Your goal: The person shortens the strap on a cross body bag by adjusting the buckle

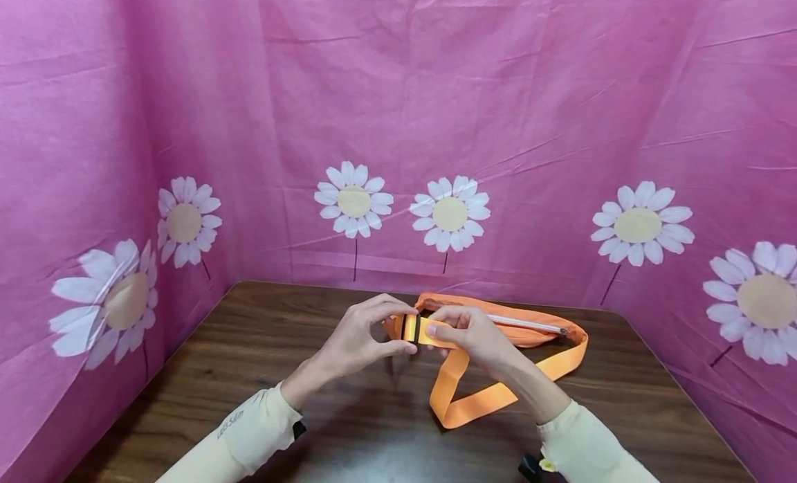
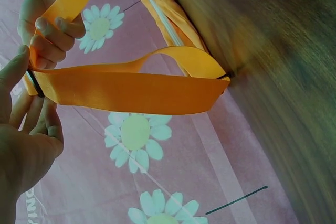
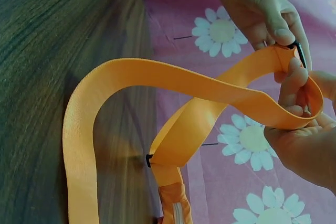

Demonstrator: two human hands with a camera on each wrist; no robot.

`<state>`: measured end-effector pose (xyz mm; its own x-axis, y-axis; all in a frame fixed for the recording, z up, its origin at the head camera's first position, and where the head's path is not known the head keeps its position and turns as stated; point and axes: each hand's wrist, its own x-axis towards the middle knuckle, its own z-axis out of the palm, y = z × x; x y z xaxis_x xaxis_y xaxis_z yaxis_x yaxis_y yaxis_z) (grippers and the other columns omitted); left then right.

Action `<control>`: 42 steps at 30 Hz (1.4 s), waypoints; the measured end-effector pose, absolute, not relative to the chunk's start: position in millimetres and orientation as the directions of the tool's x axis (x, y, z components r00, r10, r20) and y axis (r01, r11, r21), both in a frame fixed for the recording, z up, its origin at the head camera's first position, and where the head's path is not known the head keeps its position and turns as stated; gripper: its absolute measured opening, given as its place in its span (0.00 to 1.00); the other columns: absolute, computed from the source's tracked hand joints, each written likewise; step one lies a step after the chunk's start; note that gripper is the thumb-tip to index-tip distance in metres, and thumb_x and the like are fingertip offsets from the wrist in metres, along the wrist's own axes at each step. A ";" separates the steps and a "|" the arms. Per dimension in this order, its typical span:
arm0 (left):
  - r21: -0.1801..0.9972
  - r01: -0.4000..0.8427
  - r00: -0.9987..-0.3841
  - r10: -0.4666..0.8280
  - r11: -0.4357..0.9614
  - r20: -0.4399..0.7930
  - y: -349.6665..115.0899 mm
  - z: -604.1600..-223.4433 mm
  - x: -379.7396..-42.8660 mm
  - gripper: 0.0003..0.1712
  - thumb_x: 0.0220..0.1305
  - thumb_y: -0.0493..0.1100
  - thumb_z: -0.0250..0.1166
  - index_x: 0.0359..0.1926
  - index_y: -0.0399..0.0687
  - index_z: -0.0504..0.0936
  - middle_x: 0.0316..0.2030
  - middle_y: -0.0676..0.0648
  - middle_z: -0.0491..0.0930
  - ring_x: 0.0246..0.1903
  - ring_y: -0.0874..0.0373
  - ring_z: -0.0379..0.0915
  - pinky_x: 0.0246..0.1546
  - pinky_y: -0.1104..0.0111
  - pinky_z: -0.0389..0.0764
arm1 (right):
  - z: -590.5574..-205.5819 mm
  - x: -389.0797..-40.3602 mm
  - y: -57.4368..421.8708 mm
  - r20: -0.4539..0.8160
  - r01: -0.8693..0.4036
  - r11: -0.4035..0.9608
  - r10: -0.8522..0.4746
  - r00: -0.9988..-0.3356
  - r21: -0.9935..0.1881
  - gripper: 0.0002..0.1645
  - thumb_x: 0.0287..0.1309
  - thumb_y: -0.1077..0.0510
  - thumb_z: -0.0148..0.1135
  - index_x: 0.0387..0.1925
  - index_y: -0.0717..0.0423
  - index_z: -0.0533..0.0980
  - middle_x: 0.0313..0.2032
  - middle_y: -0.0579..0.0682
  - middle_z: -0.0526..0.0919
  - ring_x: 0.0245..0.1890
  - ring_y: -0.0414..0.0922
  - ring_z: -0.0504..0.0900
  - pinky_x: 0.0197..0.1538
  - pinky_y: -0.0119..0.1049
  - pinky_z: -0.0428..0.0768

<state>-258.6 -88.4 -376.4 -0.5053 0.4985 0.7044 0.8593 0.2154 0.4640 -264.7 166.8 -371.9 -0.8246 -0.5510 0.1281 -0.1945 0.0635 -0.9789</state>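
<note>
Just this side of the grip, 2 cream sleeves (image 1: pixel 591 438) reach in from below, the left printed with dark lettering. At the grip itself, the left hand (image 1: pixel 358 334) pinches a black buckle (image 1: pixel 417 329), thumb at its lower end and fingertips at its upper end. Touching the buckle's right side, an orange strap (image 1: pixel 476 405) is held by the right hand (image 1: pixel 482 338), thumb pressed flat on the webbing; the right wrist view shows the strap curving around those fingers. Orange webbing shows on both sides of the buckle. Below the grip, the strap drops, bends sharply and runs to the right, passing behind the right forearm. A 2nd black fitting (image 3: pixel 149 160) sits on the strap, well apart from both hands. Just beyond the grip and to its right, an orange pouch (image 1: pixel 529 312) lies on the table with a pale zipper (image 1: pixel 529 324) along it; the strap meets its right end. Under and around all this spreads the dark wood table (image 1: pixel 280 344). Farthest from the grip hangs a pink cloth (image 1: pixel 398 88) with 6 white daisies.
</note>
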 end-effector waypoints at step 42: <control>0.557 0.807 -0.582 0.425 0.198 0.693 -81.6 -370.2 -251.3 0.29 0.48 0.39 0.83 0.53 0.45 0.85 0.47 0.53 0.83 0.41 0.59 0.78 0.42 0.57 0.82 | -377.4 -274.1 179.3 0.114 -0.116 -0.036 -0.612 -0.782 -0.993 0.11 0.69 0.60 0.64 0.49 0.59 0.83 0.29 0.47 0.82 0.30 0.45 0.77 0.33 0.35 0.77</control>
<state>-251.3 -81.6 -370.2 -0.5824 0.4248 0.6931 0.8068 0.1976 0.5569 -274.1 179.3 -377.4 -0.7822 -0.6125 0.1138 -0.1161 -0.0362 -0.9926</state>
